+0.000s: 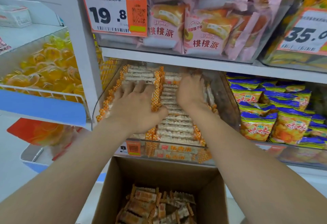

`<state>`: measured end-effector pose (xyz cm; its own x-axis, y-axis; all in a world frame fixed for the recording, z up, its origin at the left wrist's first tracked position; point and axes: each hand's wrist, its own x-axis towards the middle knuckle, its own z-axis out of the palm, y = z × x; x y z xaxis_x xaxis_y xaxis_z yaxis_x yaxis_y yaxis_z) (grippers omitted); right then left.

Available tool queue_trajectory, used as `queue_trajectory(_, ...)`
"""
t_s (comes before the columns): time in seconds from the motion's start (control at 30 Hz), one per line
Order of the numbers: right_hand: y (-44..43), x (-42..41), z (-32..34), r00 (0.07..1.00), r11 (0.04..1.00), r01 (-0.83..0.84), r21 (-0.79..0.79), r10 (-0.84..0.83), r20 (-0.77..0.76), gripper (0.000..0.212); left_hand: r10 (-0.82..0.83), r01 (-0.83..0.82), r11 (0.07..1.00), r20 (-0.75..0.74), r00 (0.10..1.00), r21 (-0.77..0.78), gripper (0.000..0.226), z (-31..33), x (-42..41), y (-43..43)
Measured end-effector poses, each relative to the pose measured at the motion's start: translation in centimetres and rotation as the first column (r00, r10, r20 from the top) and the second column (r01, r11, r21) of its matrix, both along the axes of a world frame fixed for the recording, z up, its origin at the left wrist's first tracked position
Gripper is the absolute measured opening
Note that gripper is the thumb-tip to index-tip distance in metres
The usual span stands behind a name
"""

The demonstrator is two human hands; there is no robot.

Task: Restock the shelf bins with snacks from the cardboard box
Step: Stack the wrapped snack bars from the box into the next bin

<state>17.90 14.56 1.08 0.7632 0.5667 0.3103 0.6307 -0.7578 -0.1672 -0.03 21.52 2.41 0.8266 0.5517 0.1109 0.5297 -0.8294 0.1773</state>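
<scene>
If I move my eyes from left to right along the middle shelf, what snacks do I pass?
First yellow jelly cups, then orange-wrapped bars, then blue-and-yellow snack bags.

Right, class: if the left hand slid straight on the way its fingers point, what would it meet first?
The left hand lies flat on the snack bars in the clear bin, fingers pointing to the back. It would likely meet the bars stacked there first; depth is unclear.
</scene>
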Motion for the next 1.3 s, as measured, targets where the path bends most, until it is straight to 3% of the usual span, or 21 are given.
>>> queue_trajectory(0.17,0.1,0.5,-0.7,0.999,0.992,-0.028,0.125,0.033,-0.034,0.051,-0.008,0.008,1.0,0.003,1.0,-0.02,0.088,0.1,-0.4,-0.2)
queue_trajectory(0.43,-0.1,1.3,-0.6,0.996,0.968,-0.011,0.249,-0.011,0.085,0.024,-0.01,0.01,1.0,0.0,1.0,-0.022,0.085,0.3,-0.5,-0.4)
queue_trajectory(0.67,-0.8,0.8,-0.7,0.999,0.981,-0.048,0.187,0.048,0.004,0.05,-0.022,0.024,0.999,0.03,0.999,-0.047,0.086,0.3,-0.6,-0.3)
queue_trajectory(0.83,-1.2,-0.3,-0.6,0.996,0.999,-0.01,0.043,0.006,0.087,0.063,-0.045,0.044,0.999,0.103,0.994,0.003,0.08,0.5,-0.9,-0.5)
queue_trajectory(0.93,-2.3,-1.8,-0.2,0.991,0.999,-0.021,0.039,0.016,0.133,0.066,-0.076,0.068,0.996,0.145,0.986,0.064,0.073,0.8,-1.5,-1.0)
queue_trajectory(1.1,-7.0,-6.9,2.1,0.975,0.968,-0.222,0.115,0.22,0.031,0.035,-0.181,0.161,0.982,0.272,0.945,0.096,0.044,1.7,-3.9,-2.6)
queue_trajectory(1.2,-11.4,-11.4,4.4,0.886,0.883,-0.429,0.192,0.453,-0.104,0.017,-0.246,0.244,0.968,0.412,0.878,0.057,0.012,1.8,-6.6,-4.8)
queue_trajectory(1.3,-15.4,-14.5,6.1,0.752,0.816,-0.578,0.025,0.543,-0.373,0.025,-0.262,0.305,0.948,0.325,0.909,-0.089,0.004,0.9,-9.0,-7.0)
